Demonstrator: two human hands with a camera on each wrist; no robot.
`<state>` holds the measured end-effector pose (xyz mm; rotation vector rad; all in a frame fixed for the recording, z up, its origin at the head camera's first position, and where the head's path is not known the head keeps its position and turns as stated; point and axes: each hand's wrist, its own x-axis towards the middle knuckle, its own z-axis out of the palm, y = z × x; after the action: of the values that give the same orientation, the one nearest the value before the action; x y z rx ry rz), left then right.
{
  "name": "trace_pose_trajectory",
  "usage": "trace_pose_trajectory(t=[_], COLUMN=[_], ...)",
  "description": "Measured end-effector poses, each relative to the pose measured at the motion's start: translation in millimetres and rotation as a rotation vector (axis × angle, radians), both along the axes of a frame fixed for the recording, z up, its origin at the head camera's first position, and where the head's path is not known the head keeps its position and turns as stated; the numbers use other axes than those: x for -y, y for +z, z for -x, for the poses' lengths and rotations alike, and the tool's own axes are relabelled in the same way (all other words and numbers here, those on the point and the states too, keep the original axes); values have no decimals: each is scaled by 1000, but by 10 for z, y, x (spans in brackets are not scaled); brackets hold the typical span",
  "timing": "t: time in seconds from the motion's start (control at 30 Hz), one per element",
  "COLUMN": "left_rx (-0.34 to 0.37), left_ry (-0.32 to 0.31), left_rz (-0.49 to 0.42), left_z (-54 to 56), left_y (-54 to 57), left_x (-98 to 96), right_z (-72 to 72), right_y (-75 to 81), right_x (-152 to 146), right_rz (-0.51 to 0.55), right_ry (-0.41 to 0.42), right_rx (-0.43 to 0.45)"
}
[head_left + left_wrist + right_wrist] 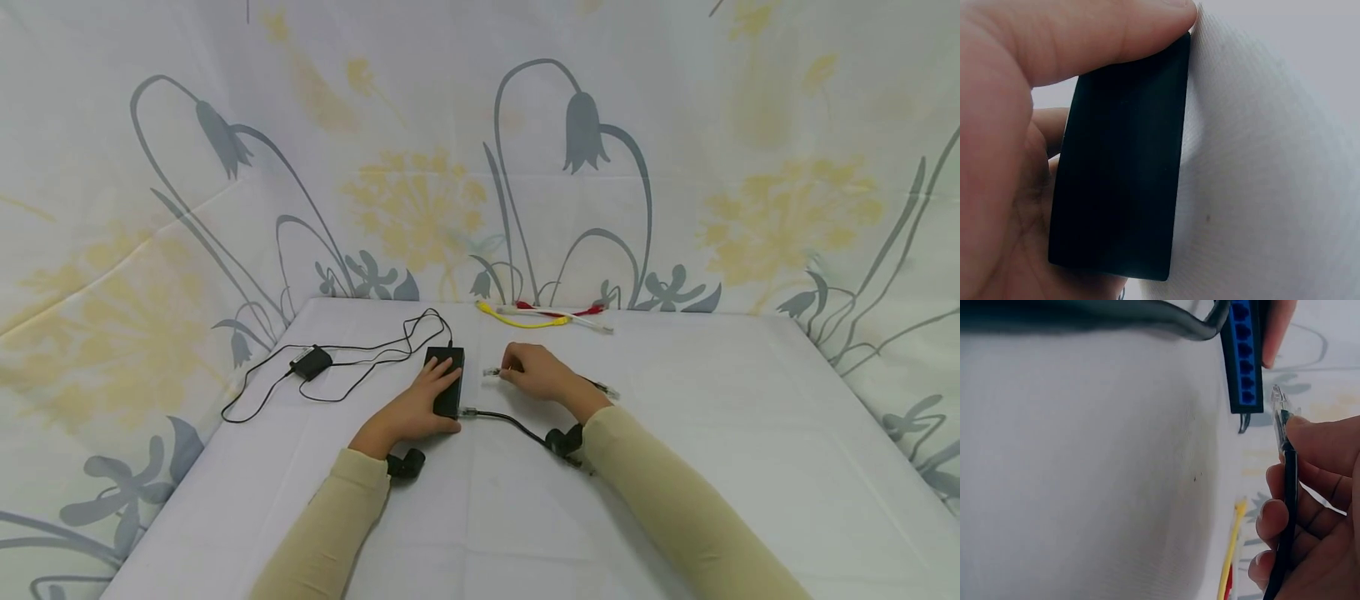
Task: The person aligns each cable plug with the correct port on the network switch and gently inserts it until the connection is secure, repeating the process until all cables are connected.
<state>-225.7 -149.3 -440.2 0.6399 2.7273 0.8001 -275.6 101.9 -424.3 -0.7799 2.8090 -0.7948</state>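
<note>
Presently, the left hand [420, 407] grips the network switch [448, 403] on the counter [525, 533], one black cable [515, 421] plugged in; the right hand [546, 372] pinches another Ethernet cable [1289, 500] near its blue ports [1245, 350].

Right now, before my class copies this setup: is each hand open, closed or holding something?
Left hand: holding the black box.
Right hand: holding a black cable, pinched near its clear plug.

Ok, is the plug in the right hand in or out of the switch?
Out: the head and right wrist views both show a gap between the Ethernet plug and the network switch.
</note>
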Motion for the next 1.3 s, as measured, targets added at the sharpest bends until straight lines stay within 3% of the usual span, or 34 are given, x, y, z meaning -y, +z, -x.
trace_pose_trajectory(t=[0.63,1.0,1.3], left_rx=[12,15,15], left_ry=[3,6,8], left_rz=[-11,-2,7], left_z=[3,18,7], left_y=[15,-5,-6], left_x=[-2,12,-3], right_z=[-136,-222,-286], right_y=[-28,69,-31], right_x=[50,136,218], right_rz=[30,83,74], right_ry=[-3,10,-24], right_rx=[22,64,82])
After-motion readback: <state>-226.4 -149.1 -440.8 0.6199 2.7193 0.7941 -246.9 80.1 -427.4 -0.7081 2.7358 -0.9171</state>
